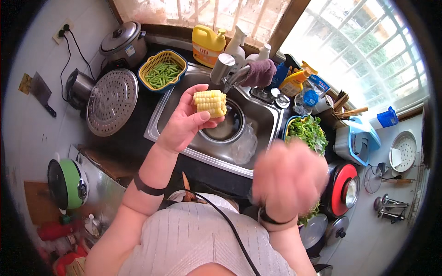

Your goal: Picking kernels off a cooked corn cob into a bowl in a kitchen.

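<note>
A short piece of corn on the cob (210, 103) is held between the fingers and thumb of my left hand (188, 120), above the stainless steel sink (207, 157). Below it in the basin stands a round metal bowl (221, 134) with liquid in it, and a clear plastic bag (246, 145) lies beside the bowl. My right hand (290, 177) is raised at the right of the sink's front edge, blurred by motion; whether its fingers hold anything is not clear.
A yellow basket of green beans (163, 70) stands at the sink's back left corner. Behind the basin are the faucet (234, 77) with a purple cloth (259, 73) and several bottles. Leafy greens (307, 132) lie at right, near a red-rimmed lid (342, 189).
</note>
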`<state>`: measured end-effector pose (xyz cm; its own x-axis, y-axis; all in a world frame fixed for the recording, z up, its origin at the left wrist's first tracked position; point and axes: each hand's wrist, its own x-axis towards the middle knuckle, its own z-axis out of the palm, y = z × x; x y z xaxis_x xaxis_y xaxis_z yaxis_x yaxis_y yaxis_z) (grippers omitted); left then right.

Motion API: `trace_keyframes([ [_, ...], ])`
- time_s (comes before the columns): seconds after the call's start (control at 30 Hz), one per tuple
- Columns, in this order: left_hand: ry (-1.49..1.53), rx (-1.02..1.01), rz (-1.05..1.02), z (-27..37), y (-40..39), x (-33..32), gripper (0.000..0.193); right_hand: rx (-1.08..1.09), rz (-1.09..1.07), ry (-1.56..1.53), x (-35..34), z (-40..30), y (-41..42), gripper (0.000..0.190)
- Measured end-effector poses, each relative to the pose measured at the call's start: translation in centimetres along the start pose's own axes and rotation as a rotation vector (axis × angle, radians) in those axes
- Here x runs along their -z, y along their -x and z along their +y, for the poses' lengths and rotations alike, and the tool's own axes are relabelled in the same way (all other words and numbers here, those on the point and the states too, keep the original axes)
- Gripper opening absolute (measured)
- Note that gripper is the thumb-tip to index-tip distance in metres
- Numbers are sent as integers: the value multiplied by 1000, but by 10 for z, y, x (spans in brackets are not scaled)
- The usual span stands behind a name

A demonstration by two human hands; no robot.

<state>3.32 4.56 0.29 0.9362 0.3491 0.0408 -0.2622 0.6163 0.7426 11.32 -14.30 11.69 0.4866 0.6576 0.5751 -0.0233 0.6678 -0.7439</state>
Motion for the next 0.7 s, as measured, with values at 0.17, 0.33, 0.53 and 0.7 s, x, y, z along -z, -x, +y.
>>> trace_keyframes([
  [0.17, -114, -28, 12, -4, -2, -5, 59, -362, 251, 355, 42, 64, 0, 15],
  [0.33, -182, -84, 26, -6, -6, -12, 58, -371, 242, 373, 46, 98, 7, 15],
  [0.53, -343, -94, 27, -3, -7, -14, 57, -354, 218, 612, 48, 101, 4, 22],
  [0.7, -362, -93, -34, 4, -5, -6, 57, -402, 213, 575, 49, 102, 1, 19],
])
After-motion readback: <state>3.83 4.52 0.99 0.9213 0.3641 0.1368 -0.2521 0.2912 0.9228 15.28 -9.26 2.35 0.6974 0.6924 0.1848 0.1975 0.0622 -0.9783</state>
